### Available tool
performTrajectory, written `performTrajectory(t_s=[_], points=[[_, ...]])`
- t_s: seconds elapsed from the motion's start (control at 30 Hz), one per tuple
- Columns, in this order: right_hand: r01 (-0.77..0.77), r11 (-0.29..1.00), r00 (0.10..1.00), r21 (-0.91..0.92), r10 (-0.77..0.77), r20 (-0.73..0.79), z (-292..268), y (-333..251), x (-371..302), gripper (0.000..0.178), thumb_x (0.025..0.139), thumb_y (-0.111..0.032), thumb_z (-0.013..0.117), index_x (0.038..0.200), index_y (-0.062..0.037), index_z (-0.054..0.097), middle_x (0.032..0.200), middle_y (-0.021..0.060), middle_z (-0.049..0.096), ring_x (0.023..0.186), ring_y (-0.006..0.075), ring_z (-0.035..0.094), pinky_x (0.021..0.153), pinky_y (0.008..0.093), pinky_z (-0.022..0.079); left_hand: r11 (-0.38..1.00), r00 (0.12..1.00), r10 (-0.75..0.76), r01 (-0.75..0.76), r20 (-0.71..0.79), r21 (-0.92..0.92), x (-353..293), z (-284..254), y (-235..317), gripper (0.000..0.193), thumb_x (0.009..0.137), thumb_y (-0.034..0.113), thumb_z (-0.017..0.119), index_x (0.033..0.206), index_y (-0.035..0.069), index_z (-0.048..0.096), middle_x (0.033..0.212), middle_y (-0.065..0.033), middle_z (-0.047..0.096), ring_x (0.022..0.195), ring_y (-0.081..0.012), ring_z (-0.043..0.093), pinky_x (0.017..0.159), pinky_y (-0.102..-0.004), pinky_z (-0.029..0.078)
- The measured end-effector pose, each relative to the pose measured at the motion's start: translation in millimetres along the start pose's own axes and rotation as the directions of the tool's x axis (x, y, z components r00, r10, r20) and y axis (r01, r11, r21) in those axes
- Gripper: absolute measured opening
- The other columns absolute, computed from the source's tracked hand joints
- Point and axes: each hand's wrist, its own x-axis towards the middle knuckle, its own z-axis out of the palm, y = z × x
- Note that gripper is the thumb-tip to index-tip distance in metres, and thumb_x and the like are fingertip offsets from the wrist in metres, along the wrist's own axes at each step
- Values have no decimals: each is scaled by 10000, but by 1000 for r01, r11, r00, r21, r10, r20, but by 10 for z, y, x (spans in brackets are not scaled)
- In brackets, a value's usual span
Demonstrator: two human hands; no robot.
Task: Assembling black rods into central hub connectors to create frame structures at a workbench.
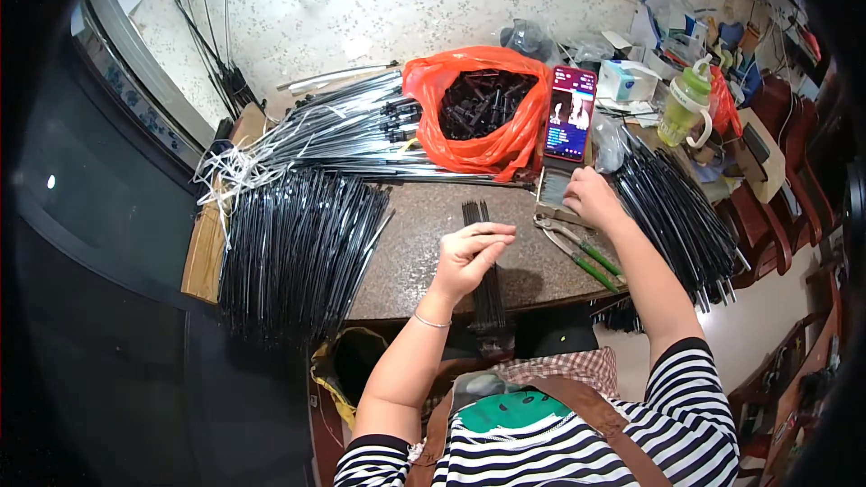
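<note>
My left hand [471,257] is over a small bundle of thin black rods [488,302] lying at the table's front edge. Its thumb and fingertips come together; whatever is between them is too small to make out. My right hand [593,198] reaches into a small open box [552,189] of thin, pale pieces. Those fingers are bent, and their tips are partly hidden at the box. Just in front of the box lie pliers with green handles [591,261]. A phone with a lit screen [569,117] stands upright behind it.
A large pile of black rods [298,252] covers the table's left side; another black bundle [677,212] lies right. Behind are silvery rods [352,117] and a red plastic bag [433,149] of black parts. A green bottle [684,104] stands at back right.
</note>
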Motion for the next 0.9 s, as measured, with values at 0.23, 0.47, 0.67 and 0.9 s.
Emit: performTrajectory(t_s=[0.23, 0.47, 0.67, 0.9], points=[[53, 997, 974, 56, -39, -222, 13, -77, -89, 64, 590, -76, 558, 612, -20, 536, 641, 68, 465, 671, 223, 442, 611, 307, 378, 1000, 999, 8, -8, 41, -6, -51, -52, 3, 105, 668, 4, 502, 737, -16, 578, 793, -117, 558, 701, -160, 539, 625, -228, 421], [145, 769, 978, 623, -18, -206, -168, -953, -182, 134, 619, -18, 520, 752, -20, 536, 690, 87, 483, 650, 213, 473, 589, 272, 391, 999, 1000, 19, -20, 22, 50, -34, -52, 19, 109, 656, 11, 516, 744, -10, 578, 780, -121, 558, 696, -172, 538, 626, -232, 420], [258, 889, 931, 378, -125, -342, -181, -1073, -216, 178, 576, -3, 533, 753, -15, 541, 685, 81, 469, 624, 221, 455, 553, 288, 391, 996, 998, 48, -50, 30, 68, -57, -45, -3, 106, 648, 11, 525, 739, -11, 576, 780, -123, 554, 686, -180, 536, 620, -239, 420], [310, 889, 934, 337, -218, -283, -243, -1106, -203, 191, 560, -27, 537, 749, -8, 520, 704, 77, 447, 657, 222, 440, 579, 295, 388, 995, 997, 74, -75, 24, 67, -77, -36, 2, 97, 645, 4, 532, 731, -1, 577, 773, -121, 550, 676, -181, 535, 605, -236, 417]])
